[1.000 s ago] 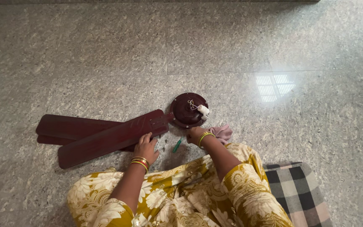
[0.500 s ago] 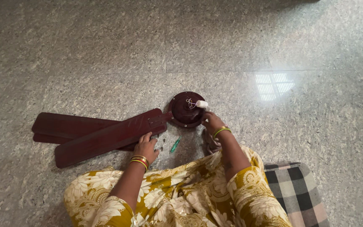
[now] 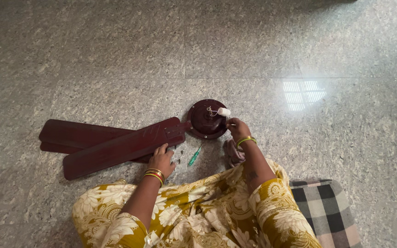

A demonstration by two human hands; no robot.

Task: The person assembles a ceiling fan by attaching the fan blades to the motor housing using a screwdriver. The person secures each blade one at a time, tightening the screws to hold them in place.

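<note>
A dark maroon ceiling fan motor lies on the grey stone floor, with a small white part and thin wires on top. Maroon fan blades lie stacked to its left, one reaching the motor. My left hand rests on the near edge of the front blade, fingers bent over it. My right hand touches the motor's right rim; whether it grips anything I cannot tell. A green-handled screwdriver lies on the floor between my hands.
A pinkish cloth lies under my right wrist. A black and white checked cloth sits at the lower right. My yellow flowered dress fills the bottom. A window's bright reflection shows on the floor.
My right hand has gone from beside the pinkish cloth up to the motor's right rim. My left hand has stayed on the blade.
</note>
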